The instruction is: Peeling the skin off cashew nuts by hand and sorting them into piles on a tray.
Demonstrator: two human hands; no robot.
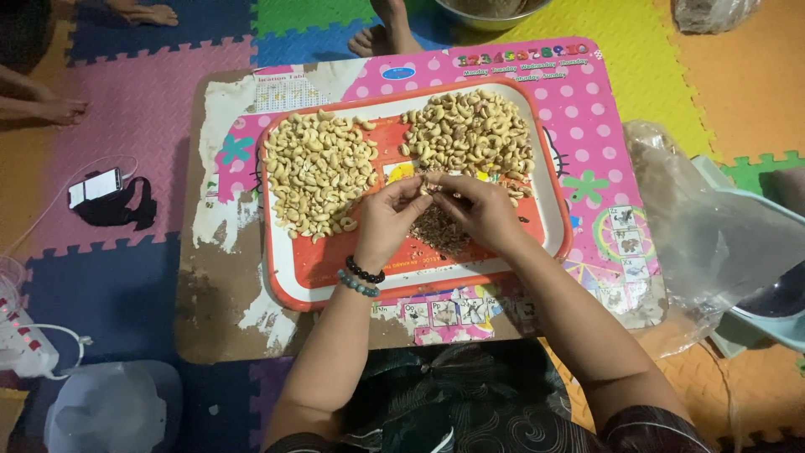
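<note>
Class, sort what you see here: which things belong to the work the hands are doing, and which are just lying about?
In use: left hand, right hand, red plastic tray, pale peeled cashew pile, browner cashew pile, brown skin scraps.

Lying about: white phone, white power strip, clear plastic bag, metal bowl.

Soft, even indoor light falls from above, brightest on the tray (549, 210) at centre frame. The lower left corner sinks into dim blue shade. Mild glare sits on the clear plastic bag (704, 226) at right. Focus is slightly soft throughout, with faint wide-angle bending at the edges.
</note>
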